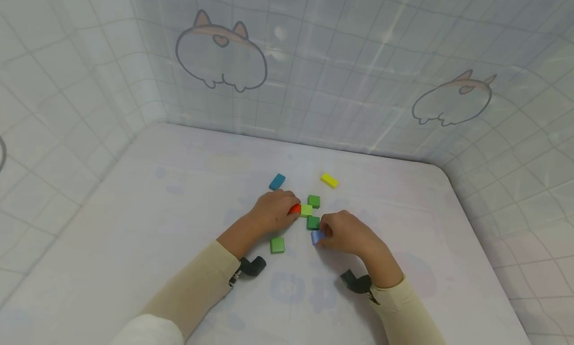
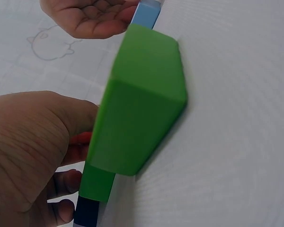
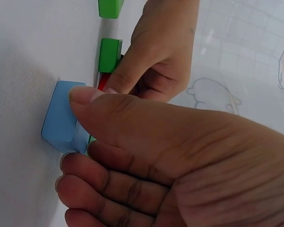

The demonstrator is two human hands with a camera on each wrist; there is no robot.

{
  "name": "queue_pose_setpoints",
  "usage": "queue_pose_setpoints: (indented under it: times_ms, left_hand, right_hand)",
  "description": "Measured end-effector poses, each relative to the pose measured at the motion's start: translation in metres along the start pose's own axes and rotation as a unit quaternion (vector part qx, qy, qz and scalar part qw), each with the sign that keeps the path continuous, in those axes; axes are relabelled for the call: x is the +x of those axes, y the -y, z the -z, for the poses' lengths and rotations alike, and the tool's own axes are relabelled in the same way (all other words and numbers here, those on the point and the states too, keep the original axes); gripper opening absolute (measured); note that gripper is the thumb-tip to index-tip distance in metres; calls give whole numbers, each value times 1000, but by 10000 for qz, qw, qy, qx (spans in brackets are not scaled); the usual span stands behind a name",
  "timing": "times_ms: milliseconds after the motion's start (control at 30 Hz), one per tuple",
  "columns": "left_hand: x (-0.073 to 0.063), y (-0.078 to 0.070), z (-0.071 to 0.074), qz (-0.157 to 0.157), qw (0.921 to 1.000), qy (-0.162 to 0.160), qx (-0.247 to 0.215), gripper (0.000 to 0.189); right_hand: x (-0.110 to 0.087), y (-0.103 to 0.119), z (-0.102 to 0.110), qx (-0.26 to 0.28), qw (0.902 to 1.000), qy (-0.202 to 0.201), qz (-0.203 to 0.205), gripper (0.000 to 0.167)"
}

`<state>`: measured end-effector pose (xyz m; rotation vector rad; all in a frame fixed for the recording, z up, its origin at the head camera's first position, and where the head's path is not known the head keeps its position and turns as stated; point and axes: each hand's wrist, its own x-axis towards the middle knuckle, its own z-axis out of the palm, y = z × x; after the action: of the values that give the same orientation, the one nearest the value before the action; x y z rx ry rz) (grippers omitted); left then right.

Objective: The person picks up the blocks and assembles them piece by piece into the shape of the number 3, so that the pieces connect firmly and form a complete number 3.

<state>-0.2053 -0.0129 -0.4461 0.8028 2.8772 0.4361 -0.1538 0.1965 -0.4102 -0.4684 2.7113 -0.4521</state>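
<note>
In the head view my left hand grips a red block, mostly covered by its fingers. Against the red block's right side sits a light green block. One green block stands at its far right corner, a darker green block at its near right corner. My right hand pinches a light blue block just nearer than the darker green one. The right wrist view shows the thumb on this light blue block, with fingertips at its lower edge.
Another green block lies nearer, below my left hand, and looms large in the left wrist view. Farther back are a blue block and a yellow block. The white table ends at curtains printed with a grid.
</note>
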Motion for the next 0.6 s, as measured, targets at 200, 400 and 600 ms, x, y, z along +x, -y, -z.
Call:
queue_pose_setpoints:
  times_ms: [200,400,600]
  left_hand:
    - [-1,0,-1,-24,10000,-51,4,39]
    - [-1,1,-2,-56,9999,-120,16,39]
    - [-3,1,-2,-67,9999,-144,-3,39]
  right_hand:
    - [-1,0,1,-33,10000,-48,2,20]
    - [-2,1,0,-26,10000,14,-22,15]
    - [-2,3,-2,-97,9999,-30,-52,15]
